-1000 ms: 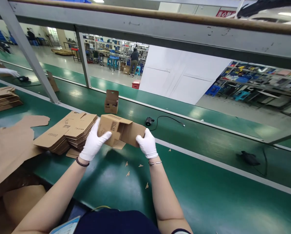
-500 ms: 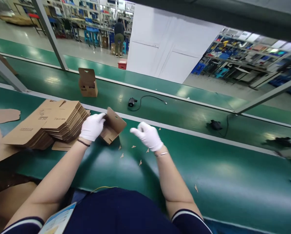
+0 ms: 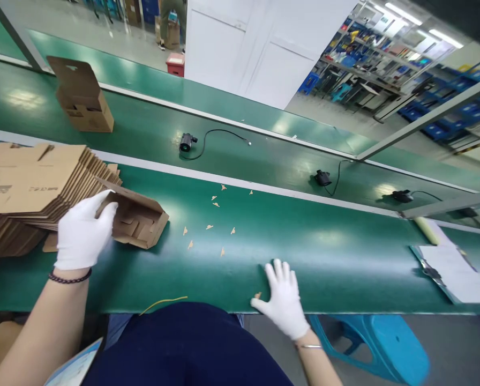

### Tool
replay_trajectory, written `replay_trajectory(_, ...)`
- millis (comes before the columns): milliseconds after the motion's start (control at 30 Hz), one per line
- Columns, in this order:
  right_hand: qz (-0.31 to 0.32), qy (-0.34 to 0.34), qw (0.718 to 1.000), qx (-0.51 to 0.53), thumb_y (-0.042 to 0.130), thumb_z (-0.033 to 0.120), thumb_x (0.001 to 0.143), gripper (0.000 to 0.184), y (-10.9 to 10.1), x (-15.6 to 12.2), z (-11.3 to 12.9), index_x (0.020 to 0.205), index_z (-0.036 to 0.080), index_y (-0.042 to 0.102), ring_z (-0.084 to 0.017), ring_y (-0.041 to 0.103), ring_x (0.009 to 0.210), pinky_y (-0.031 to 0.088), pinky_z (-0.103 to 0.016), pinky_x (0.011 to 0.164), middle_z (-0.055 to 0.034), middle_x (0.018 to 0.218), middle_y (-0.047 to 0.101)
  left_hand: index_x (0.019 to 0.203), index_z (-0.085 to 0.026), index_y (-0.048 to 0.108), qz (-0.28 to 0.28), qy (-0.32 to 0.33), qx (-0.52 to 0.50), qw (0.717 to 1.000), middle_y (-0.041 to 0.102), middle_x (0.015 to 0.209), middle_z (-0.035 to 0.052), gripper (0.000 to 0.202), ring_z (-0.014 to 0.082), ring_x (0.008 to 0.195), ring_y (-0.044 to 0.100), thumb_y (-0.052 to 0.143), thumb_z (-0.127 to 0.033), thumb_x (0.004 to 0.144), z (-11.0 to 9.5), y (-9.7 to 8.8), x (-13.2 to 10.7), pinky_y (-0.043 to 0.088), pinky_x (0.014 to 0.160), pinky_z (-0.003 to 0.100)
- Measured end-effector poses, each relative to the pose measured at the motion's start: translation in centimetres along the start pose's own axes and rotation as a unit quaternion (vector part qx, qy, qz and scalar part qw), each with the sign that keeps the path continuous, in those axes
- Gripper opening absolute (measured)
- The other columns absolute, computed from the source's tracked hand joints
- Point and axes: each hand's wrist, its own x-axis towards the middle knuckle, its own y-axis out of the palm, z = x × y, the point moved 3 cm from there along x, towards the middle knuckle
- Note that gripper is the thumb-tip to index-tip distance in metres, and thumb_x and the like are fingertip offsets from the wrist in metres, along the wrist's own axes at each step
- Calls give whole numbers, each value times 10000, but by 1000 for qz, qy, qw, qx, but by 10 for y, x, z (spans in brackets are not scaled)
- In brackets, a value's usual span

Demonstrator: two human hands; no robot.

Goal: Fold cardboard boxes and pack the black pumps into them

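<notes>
My gloved left hand (image 3: pixel 85 228) grips one end of an open cardboard box (image 3: pixel 141 225), which lies tilted on the green table with its inside facing me. Beside that hand, on the left, stands a stack of flattened cardboard boxes (image 3: pixel 31 177). My gloved right hand (image 3: pixel 282 297) is spread low over the table's near edge, fingers apart. A small cardboard scrap (image 3: pixel 257 295) shows by its thumb; whether they touch I cannot tell. Several more cardboard scraps (image 3: pixel 209 227) are scattered between my two hands.
Across the white strip, another open box (image 3: pixel 87 107) stands upright on the green surface. Black pump-like devices with cables, one here (image 3: pixel 187 142), lie farther along. A clipboard with paper (image 3: pixel 457 273) is at right. A blue stool (image 3: pixel 392 343) stands below the near edge.
My right hand has moved down to the near edge and spread its fingers. My left hand still holds the box, now lower and turned. The view has swung rightward.
</notes>
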Motion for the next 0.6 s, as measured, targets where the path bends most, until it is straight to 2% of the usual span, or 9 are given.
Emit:
replay_trajectory(67,-26,7,1000,0,656,573,637,866,7,20,53,1359,129,477,-497,238,1385,234,-688,1040,-260,1499,326,1139,-238,687,3,-3,5,1000,733,982,77,426,290,922,662,505,-438,810,3,-1,-3,505,820,372)
replay_trajectory(167,-45,-44,996,60,650,639,672,927,11,98,108,1410,125,423,-494,223,1389,196,-699,1048,-263,1508,304,1126,-272,688,-6,-11,-6,1000,733,971,51,402,275,909,666,519,-437,800,5,-5,-6,505,826,356)
replay_trajectory(233,-44,-77,991,101,589,628,758,874,4,176,125,1445,131,378,-456,218,1404,173,-674,1072,-251,1528,274,1122,-271,689,-13,-12,-7,1000,732,989,48,390,267,918,666,526,-419,800,5,-9,-9,503,839,349)
replay_trajectory(333,-69,-7,992,105,535,509,857,802,-23,294,135,1459,27,315,-458,165,1415,144,-682,1065,-313,1536,189,1138,-250,682,-23,-3,14,1000,730,1030,54,388,262,948,663,530,-381,806,5,-22,-15,499,868,350)
replay_trajectory(400,-80,-5,993,88,534,472,877,796,-41,341,149,1456,-17,293,-469,106,1424,92,-698,1064,-334,1539,144,1150,-238,679,-37,-5,28,999,729,1054,56,389,257,966,663,539,-368,812,7,-35,-23,495,890,351)
replay_trajectory(433,-81,-52,992,86,536,477,881,788,-47,346,161,1457,-6,300,-465,79,1431,83,-696,1068,-318,1550,131,1156,-231,678,-49,-11,33,998,728,1067,58,390,254,978,665,542,-367,816,9,-43,-28,494,901,351)
replay_trajectory(500,-58,-209,971,98,556,527,868,759,-47,318,190,1448,74,366,-443,50,1444,74,-680,1087,-246,1577,145,1162,-213,681,-75,-26,41,996,727,1084,69,395,251,998,667,545,-370,826,13,-59,-37,488,927,353)
replay_trajectory(533,-35,-309,944,113,570,560,853,728,-43,285,205,1426,138,421,-424,55,1450,78,-662,1102,-193,1586,175,1162,-195,684,-89,-32,41,995,727,1087,78,400,250,1007,667,547,-370,830,14,-67,-41,482,942,352)
replay_trajectory(600,43,-497,852,161,594,632,806,659,-29,198,227,1352,271,520,-395,135,1443,103,-650,1112,-99,1564,297,1163,-159,688,-107,-39,38,993,724,1094,94,411,246,1038,661,553,-365,833,15,-79,-45,471,967,342)
